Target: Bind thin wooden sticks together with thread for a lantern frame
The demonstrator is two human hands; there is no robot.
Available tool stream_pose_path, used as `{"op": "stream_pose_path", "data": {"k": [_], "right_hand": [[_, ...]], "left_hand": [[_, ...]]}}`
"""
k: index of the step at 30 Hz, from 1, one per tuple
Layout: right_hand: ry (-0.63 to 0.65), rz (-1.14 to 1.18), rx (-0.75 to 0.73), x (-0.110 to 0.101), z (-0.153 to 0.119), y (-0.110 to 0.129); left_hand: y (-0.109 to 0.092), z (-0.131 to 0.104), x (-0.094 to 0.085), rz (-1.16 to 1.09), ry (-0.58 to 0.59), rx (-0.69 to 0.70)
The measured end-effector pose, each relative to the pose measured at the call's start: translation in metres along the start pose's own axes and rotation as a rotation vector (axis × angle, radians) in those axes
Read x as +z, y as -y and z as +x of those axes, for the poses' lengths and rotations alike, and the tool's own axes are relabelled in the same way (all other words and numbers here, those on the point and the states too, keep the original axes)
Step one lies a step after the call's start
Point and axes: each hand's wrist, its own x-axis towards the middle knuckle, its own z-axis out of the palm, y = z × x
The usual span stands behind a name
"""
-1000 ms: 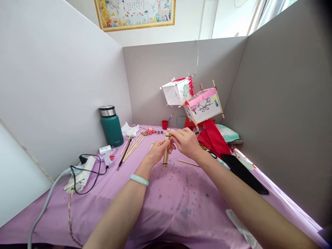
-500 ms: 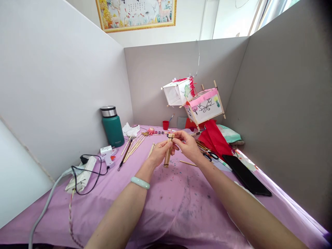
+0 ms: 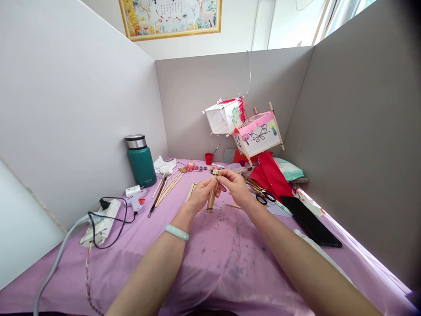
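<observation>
A small bundle of wooden sticks (image 3: 212,199), with dark bands near its top and bottom ends, stands nearly upright between my hands above the table. My left hand (image 3: 203,193) is closed round its middle from the left side. At the upper end, the fingers of my right hand (image 3: 234,184) pinch the sticks by the dark band. Just left of my left hand lie a few more sticks (image 3: 190,191), partly hidden by it. A single loose stick (image 3: 234,206) rests under my right wrist.
Left are a green bottle (image 3: 140,162), a glue gun (image 3: 135,201), a power strip (image 3: 101,224) with cables, and a brush (image 3: 158,195) beside loose sticks. Right lie scissors (image 3: 265,197), red cloth (image 3: 271,175) and a black tablet-like slab (image 3: 311,220). Paper lanterns (image 3: 258,135) hang behind.
The view has shifted very slightly. My right-hand fingers have moved a little at the bundle's top; both hands keep their hold on the sticks.
</observation>
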Motion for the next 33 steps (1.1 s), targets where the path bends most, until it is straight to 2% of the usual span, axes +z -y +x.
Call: {"op": "stream_pose_path", "data": {"k": [3, 8, 18, 33], "right_hand": [[-0.012, 0.005, 0.004, 0.000, -0.001, 0.001], [0.073, 0.080, 0.032, -0.001, -0.002, -0.001], [-0.021, -0.017, -0.026, 0.008, -0.004, -0.003], [-0.110, -0.151, -0.110, 0.011, -0.009, -0.012]], "left_hand": [[0.000, 0.000, 0.000, 0.002, -0.013, -0.001], [0.001, -0.001, 0.001, -0.010, -0.031, -0.004], [0.005, 0.002, 0.005, -0.068, -0.164, 0.015], [0.005, -0.002, 0.005, -0.070, -0.128, 0.002]]}}
